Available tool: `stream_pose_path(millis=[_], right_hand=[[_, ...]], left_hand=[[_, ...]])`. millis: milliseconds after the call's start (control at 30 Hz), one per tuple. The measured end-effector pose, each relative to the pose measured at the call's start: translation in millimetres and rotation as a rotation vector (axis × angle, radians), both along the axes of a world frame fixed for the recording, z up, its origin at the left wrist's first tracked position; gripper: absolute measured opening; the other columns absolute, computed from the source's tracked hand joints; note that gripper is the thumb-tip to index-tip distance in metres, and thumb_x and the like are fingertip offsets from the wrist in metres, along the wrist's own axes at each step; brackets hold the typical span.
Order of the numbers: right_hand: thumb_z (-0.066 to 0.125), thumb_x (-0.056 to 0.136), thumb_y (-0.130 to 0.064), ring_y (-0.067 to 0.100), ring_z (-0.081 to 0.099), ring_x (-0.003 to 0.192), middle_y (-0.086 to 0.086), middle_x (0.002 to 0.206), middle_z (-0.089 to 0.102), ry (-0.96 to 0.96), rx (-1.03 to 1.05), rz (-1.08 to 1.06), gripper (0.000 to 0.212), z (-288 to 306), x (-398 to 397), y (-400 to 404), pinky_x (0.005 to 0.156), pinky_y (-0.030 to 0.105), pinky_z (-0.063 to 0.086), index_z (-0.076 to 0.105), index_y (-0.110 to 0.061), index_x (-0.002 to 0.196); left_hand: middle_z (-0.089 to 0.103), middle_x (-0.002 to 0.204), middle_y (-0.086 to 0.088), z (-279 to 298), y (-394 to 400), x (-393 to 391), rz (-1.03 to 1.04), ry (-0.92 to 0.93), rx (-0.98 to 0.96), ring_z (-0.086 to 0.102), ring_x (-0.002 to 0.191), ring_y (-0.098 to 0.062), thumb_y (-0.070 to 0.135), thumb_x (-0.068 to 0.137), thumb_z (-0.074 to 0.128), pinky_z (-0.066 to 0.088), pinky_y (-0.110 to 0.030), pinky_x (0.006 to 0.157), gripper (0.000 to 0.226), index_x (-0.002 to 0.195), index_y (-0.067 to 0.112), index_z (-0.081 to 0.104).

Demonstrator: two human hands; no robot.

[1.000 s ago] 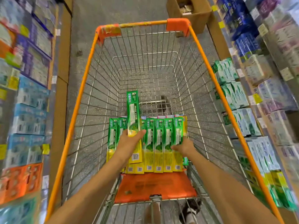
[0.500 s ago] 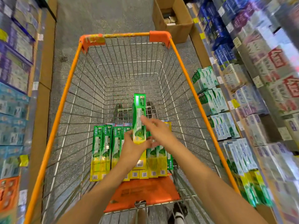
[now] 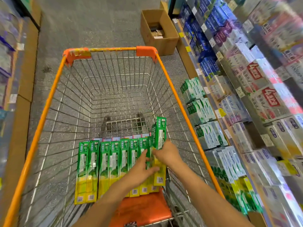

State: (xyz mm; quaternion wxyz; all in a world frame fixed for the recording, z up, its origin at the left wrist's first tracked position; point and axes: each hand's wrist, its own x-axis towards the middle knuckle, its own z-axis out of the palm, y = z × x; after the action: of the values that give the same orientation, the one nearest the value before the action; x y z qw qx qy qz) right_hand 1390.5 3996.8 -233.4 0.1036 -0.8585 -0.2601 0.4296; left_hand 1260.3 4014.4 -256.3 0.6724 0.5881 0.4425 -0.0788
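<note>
Toothpaste box (image 3: pixel 160 133): green and yellow, standing tilted at the right end of the row, inside the cart (image 3: pixel 113 49) near its right wall, top end well above the others.

Far left: a blurred shelf (image 3: pixel 11 66) of packets.

Cart on a grey speckled floor (image 3: pixel 91 22), wire sides, orange rim.

At its near end a row of boxes (image 3: pixel 105 163) lies flat, side by side, same green and yellow.

My left hand (image 3: pixel 141 169) rests on the last boxes of that row; grip apart, fingers fairly straight.

My right hand (image 3: pixel 167 154): grip clamped on the tilted toothpaste box at its lower half.

Beyond the cart's far right corner, an open cardboard box (image 3: pixel 165 41) on the floor.

Far right: stocked shelves (image 3: pixel 242 99), blurred.
</note>
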Motion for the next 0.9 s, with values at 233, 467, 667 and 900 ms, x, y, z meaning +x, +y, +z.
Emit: stream_pose_path(millis=[233, 467, 667, 900], right_hand=[[0.063, 0.088, -0.02, 0.026, 0.059, 0.09, 0.011, 0.096, 0.061, -0.053, -0.169, -0.045, 0.033, -50.9, 9.0, -23.8, 0.076, 0.033, 0.051, 0.044, -0.006, 0.112], [0.061, 0.087, -0.013, 0.031, 0.061, 0.104, 0.017, 0.117, 0.061, 0.005, -0.14, -0.066, 0.048, -90.2, 2.9, -26.6, 0.078, 0.035, 0.051, 0.038, -0.002, 0.128], [0.064, 0.086, -0.006, 0.028, 0.057, 0.111, 0.014, 0.121, 0.059, 0.147, -0.103, -0.097, 0.047, -102.4, 12.9, -19.9, 0.094, 0.035, 0.047, 0.043, -0.003, 0.128], [0.068, 0.086, -0.022, 0.031, 0.049, 0.124, 0.018, 0.136, 0.048, 0.213, -0.201, -0.067, 0.068, -89.5, 13.0, -6.0, 0.1, 0.034, 0.044, 0.031, 0.004, 0.138]], left_hand=[[0.047, 0.126, -0.003, -11.5, 37.1, -41.0, 0.151, 0.107, 0.157, 0.052, 0.099, -0.014, 0.027, 0.096, 0.051, 0.042, -0.01, 0.059, 0.057, 0.146, 0.015, 0.026], [0.052, 0.106, 0.006, -17.8, 47.0, -58.2, 0.199, 0.122, 0.161, 0.056, 0.09, -0.01, 0.023, 0.097, 0.05, 0.041, -0.011, 0.061, 0.041, 0.137, 0.017, 0.042], [0.053, 0.102, 0.007, -22.9, 44.8, -61.8, 0.17, 0.15, 0.14, 0.057, 0.091, -0.014, 0.023, 0.097, 0.049, 0.041, -0.01, 0.062, 0.036, 0.133, 0.021, 0.044], [0.057, 0.102, 0.005, -16.9, 42.0, -42.3, 0.158, 0.134, 0.156, 0.06, 0.086, -0.019, 0.019, 0.097, 0.05, 0.042, -0.013, 0.059, 0.033, 0.129, 0.02, 0.048]])
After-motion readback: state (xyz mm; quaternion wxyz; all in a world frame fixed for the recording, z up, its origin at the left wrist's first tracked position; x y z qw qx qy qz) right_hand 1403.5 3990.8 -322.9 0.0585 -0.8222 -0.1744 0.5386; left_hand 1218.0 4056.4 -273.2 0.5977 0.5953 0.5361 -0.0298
